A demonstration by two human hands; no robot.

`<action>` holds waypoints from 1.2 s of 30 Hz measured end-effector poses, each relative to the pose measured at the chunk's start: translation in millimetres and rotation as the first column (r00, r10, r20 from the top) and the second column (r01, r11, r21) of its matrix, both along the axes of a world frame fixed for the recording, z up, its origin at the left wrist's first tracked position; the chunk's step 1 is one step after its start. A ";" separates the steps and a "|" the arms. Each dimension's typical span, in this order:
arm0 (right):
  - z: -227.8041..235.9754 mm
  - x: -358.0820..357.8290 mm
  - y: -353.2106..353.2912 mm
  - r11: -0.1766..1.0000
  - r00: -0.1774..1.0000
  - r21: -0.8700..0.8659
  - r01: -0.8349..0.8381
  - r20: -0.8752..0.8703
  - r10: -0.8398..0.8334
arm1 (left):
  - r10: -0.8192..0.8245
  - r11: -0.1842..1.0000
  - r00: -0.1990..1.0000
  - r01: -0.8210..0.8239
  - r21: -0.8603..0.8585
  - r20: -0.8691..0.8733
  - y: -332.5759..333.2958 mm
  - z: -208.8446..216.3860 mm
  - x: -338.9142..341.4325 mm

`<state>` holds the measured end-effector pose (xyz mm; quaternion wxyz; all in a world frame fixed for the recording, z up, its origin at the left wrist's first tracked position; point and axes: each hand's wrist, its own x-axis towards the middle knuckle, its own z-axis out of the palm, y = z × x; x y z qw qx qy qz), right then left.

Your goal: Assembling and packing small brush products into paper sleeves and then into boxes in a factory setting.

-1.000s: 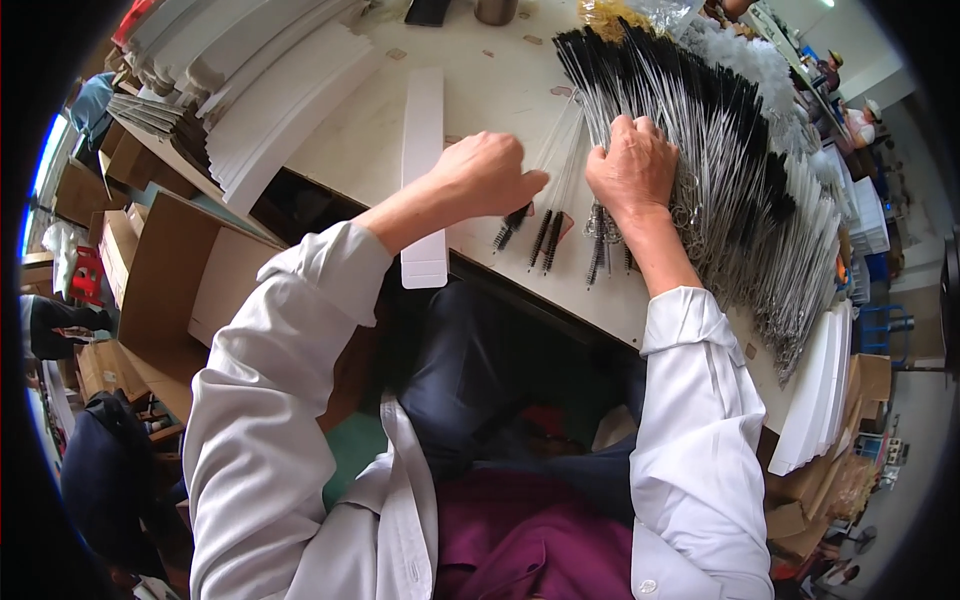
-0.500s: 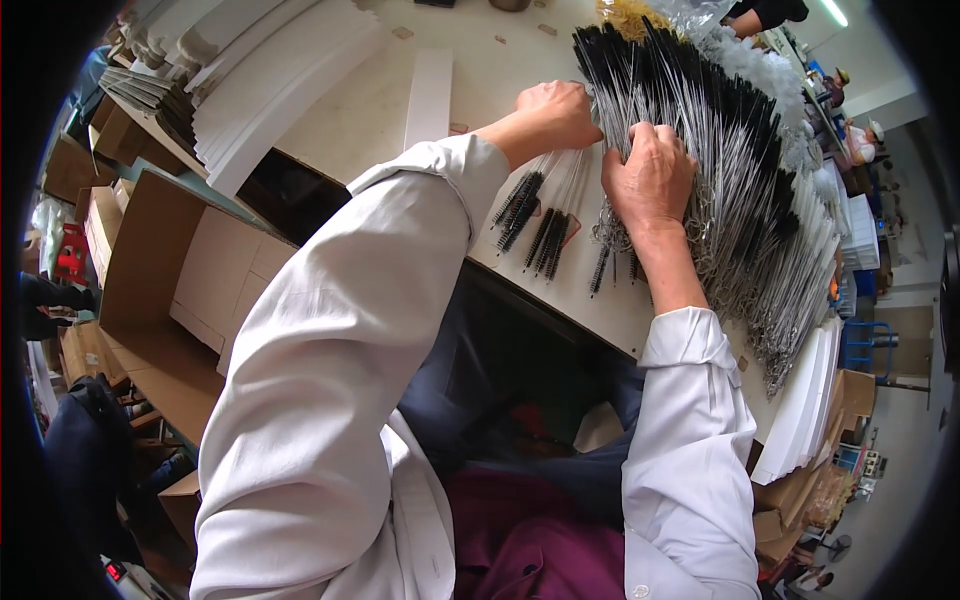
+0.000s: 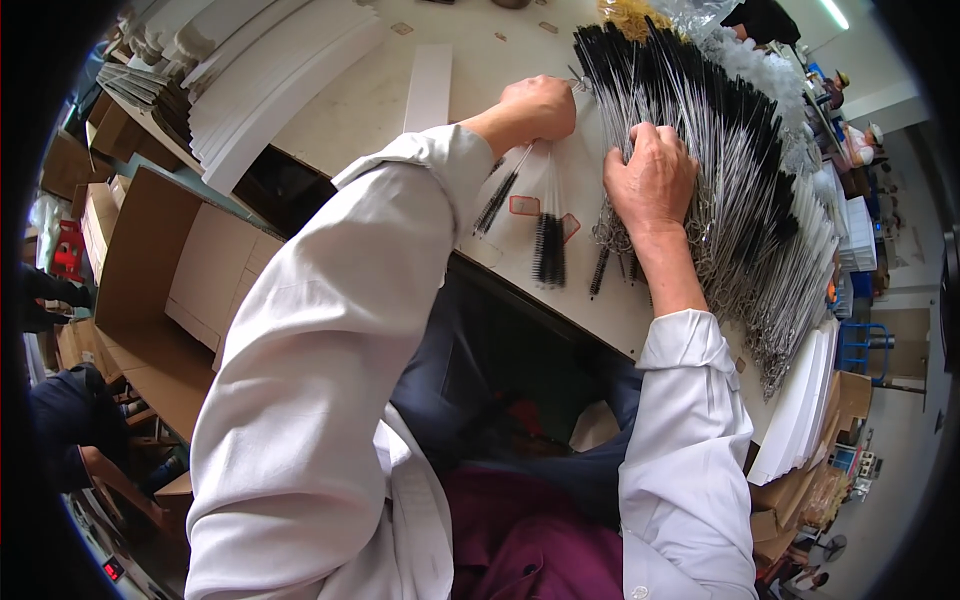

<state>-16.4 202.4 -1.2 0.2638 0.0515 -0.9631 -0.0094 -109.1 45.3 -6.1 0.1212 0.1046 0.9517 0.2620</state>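
Note:
My left hand [image 3: 540, 107] is closed around a few thin wire-handled brushes. Their black bristle ends [image 3: 549, 250] hang below it over the table, one splayed apart to the left, while their wire ends poke out past my fingers. A big heap of similar brushes [image 3: 715, 150], with silvery wire stems, looped ends and black bristles, lies to the right. My right hand [image 3: 652, 178] rests at the heap's left edge, its fingers curled on the wire stems; the fingertips are partly hidden. Bristle ends of other brushes show just below it.
The pale table [image 3: 340, 110] has a front edge near my lap. A white strip [image 3: 429, 88] lies beyond my left wrist. White folded card pieces [image 3: 265, 90] are stacked at the far left. An open cardboard box [image 3: 150, 270] stands left; clear plastic bags [image 3: 700, 15] lie behind the heap.
My left hand has moved a little left, away from the heap, carrying the brushes; their bristle ends have swung and bunched differently. My right hand has hardly moved.

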 end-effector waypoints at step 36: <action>-8.5 -1.5 2.9 0.999 0.998 -0.004 -0.041 -0.039 0.041 | -0.236 0.969 0.932 0.205 -0.139 -0.273 5.8 -15.5 -35.7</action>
